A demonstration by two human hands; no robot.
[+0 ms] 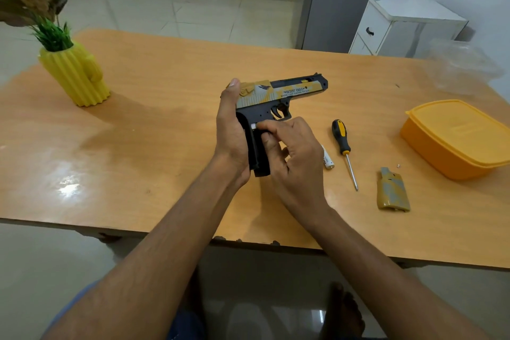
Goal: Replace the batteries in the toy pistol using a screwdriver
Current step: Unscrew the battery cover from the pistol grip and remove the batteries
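Left hand [230, 130]: we gripped the toy pistol [278, 96] by its open grip, above the table.
Right hand [292, 154]: we pinched a white battery [253, 126] at the grip.
Right of it: spare battery [327, 158], screwdriver [345, 150], grip cover [393, 190].

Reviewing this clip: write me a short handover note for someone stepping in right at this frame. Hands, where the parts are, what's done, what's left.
Left hand grips the toy pistol from behind, holding it above the table.
Right hand pinches a white battery at the open grip.
A second battery lies on the table beside the screwdriver; the grip cover lies further right, with a small screw just above it.
Done: cover is unscrewed and off.
Whether the pinched battery is going in or coming out cannot be told.
Left: finish the battery swap, refit the cover, drive the screw.
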